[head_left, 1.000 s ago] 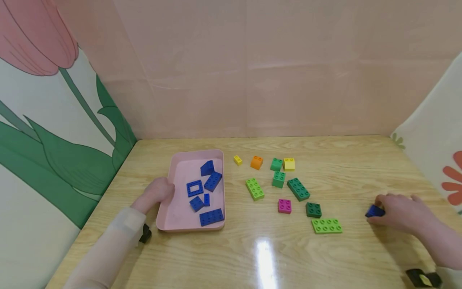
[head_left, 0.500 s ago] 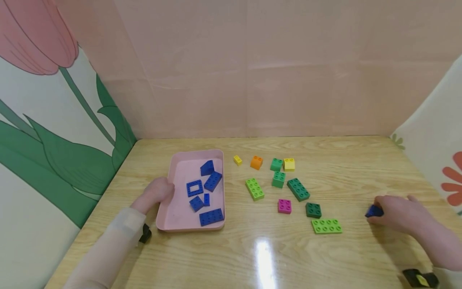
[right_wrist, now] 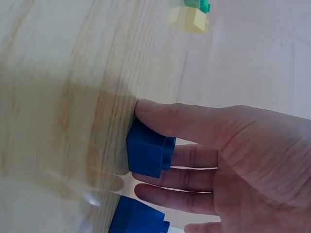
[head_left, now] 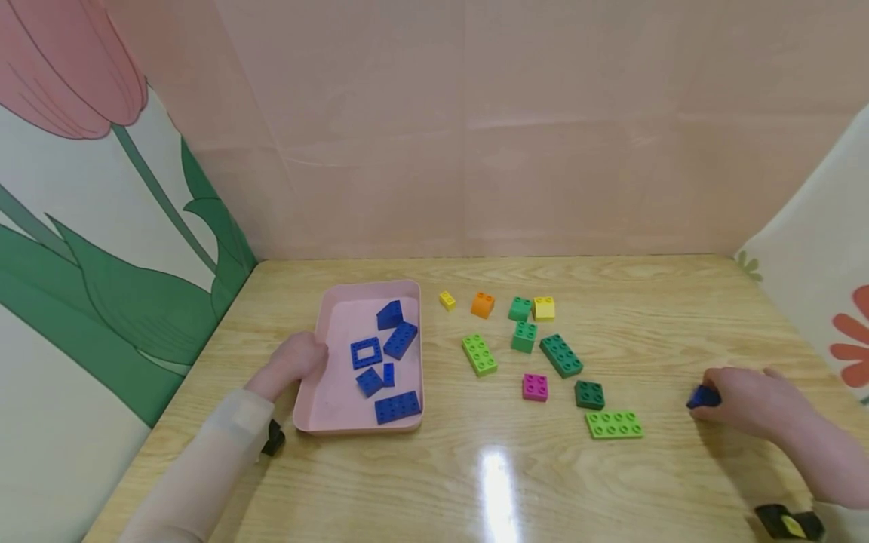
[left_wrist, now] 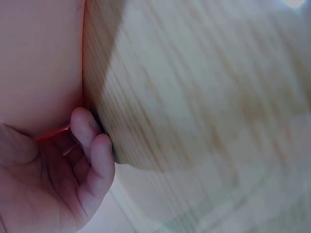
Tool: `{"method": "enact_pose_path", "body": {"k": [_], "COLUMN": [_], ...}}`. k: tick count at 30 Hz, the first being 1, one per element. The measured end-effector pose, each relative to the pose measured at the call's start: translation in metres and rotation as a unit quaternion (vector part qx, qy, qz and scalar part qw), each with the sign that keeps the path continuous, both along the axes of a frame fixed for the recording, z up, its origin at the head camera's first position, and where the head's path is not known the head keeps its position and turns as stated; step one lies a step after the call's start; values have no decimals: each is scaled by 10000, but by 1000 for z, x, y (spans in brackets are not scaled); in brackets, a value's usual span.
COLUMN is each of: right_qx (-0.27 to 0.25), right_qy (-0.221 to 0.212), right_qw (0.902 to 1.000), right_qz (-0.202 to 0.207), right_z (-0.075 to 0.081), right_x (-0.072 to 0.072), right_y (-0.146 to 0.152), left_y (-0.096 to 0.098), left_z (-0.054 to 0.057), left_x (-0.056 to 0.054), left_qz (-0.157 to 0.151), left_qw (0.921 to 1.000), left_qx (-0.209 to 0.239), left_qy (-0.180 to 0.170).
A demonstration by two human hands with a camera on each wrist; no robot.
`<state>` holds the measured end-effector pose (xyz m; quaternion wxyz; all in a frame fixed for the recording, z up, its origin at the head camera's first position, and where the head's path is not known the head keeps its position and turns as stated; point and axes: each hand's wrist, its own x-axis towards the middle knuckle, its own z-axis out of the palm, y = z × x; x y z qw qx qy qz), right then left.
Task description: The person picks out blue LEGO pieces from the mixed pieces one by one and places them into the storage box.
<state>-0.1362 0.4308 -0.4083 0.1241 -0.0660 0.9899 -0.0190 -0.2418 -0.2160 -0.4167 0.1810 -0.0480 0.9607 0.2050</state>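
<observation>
My left hand [head_left: 299, 357] grips the left wall of a pink tray [head_left: 319, 411]; in the left wrist view its fingers [left_wrist: 99, 162] curl at the tray's side. Several blue building bricks lie in the tray, among them a long one [head_left: 397, 408], a sloped one [head_left: 390, 315] and a frame-shaped one [head_left: 366, 353]. At the right side of the table, my right hand [head_left: 756, 400] pinches a blue brick [right_wrist: 146, 148] between thumb and fingers, low at the tabletop. A second blue brick [right_wrist: 137, 216] stands beside those fingers in the right wrist view; the hand hides it in the head view.
Between tray and right hand lie several loose bricks: lime [head_left: 614, 424], dark green [head_left: 589, 395], green [head_left: 561, 356], magenta [head_left: 535, 388], orange [head_left: 483, 305] and yellow [head_left: 544, 309]. A pink backdrop [head_left: 475, 151] rises behind the wooden table [head_left: 380, 483], with patterned cloths at both sides.
My right hand has shifted very slightly left with the blue brick between its fingers. The left hand and the tray stay practically where they were.
</observation>
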Motion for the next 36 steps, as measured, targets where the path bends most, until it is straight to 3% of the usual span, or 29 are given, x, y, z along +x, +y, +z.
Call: {"method": "enact_pose_path", "body": {"k": [9, 17, 21, 36], "right_qx": [-88, -362, -428, -803], "right_qy": [9, 900, 1149, 1363], "right_qw": [9998, 9928, 9874, 9736], "right_qz": [162, 701, 997, 1645], "right_z": [16, 32, 41, 75], "right_x": [-5, -13, -19, -36], "right_y": [-6, -24, -36, -119], "left_y": [1, 0, 0, 0], "left_z": [2, 2, 1, 1], "left_x": [2, 1, 1, -1], "left_qz": [-24, -29, -51, -10], "left_qw": [10000, 10000, 10000, 10000], "left_qx": [12, -36, -20, 2], "left_qy": [22, 34, 23, -61]}}
